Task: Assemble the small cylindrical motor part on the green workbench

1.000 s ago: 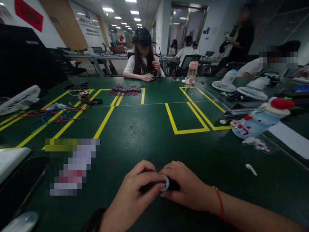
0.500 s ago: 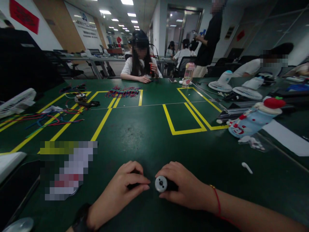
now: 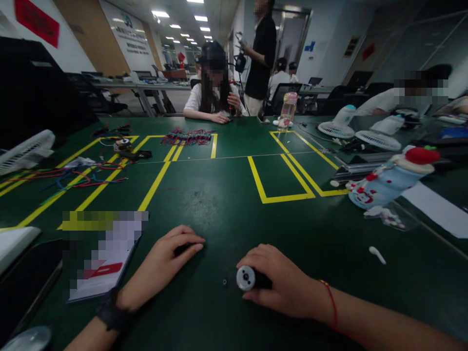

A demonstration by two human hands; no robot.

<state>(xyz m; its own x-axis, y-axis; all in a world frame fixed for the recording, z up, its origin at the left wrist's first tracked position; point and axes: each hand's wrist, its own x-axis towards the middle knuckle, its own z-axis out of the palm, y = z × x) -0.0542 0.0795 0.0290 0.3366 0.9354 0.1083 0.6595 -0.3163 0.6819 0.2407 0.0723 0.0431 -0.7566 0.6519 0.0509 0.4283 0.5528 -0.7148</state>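
My right hand (image 3: 280, 282) lies on the green table (image 3: 219, 204) and grips a small black cylinder (image 3: 249, 278) whose round silver end faces left. A tiny dark piece (image 3: 224, 281) lies on the table just left of that end. My left hand (image 3: 164, 261) rests further left, fingers curled over a small black part (image 3: 183, 249) that is mostly hidden beneath them. A dark band sits on my left wrist and a red string on my right wrist.
A card (image 3: 100, 261) lies left of my left hand. Coloured wires (image 3: 73, 178) and a wire bundle (image 3: 186, 136) lie further back. A doll-shaped bottle (image 3: 387, 180), small fans (image 3: 338, 127) and a white bit (image 3: 378, 254) lie right. A person sits opposite; another stands behind.
My hands have come apart: the left hand slid left and away with the black part, while the right hand kept the cylinder in place. A person in black walked left behind the table.
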